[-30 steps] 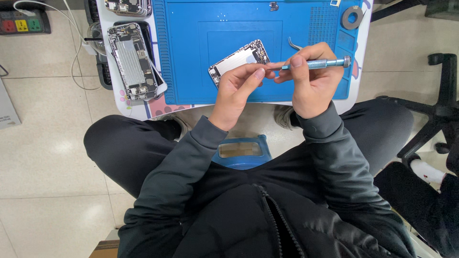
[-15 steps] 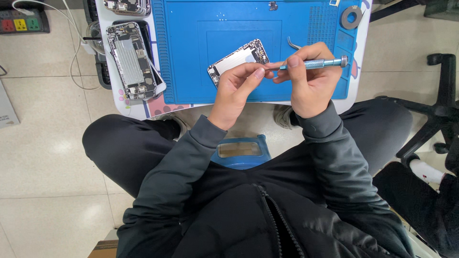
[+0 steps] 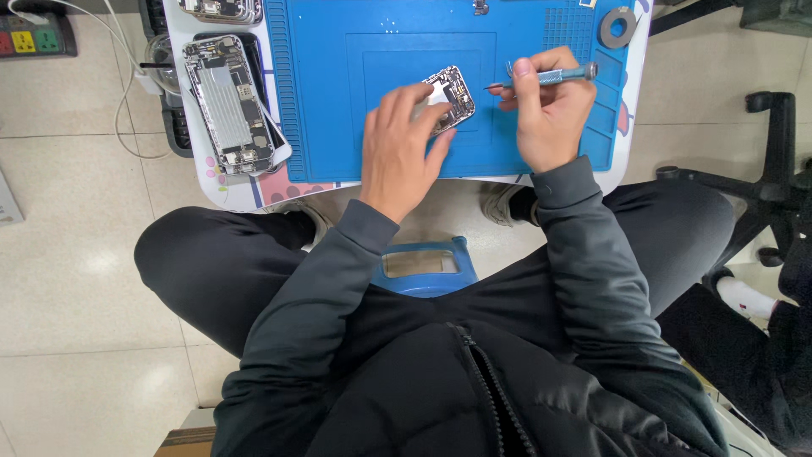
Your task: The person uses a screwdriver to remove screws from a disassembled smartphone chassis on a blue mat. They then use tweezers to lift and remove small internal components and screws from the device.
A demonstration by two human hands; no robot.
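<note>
Two hands work above your lap: your left hand [image 3: 404, 152] lies flat, fingers spread on the opened phone [image 3: 450, 96] near the middle of the blue mat [image 3: 338, 101]. Just right, your right hand [image 3: 550, 114] pinches a slim screwdriver [image 3: 545, 79]. Farther left, another gutted phone [image 3: 228, 106] rests at the small table's edge [image 3: 245, 196].

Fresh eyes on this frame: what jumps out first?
The bright blue work mat covering the small table, with an opened phone at its middle under the left hand. The right hand beside it grips a slim metal screwdriver. Left of the mat lies a second opened phone, its insides showing.
</note>
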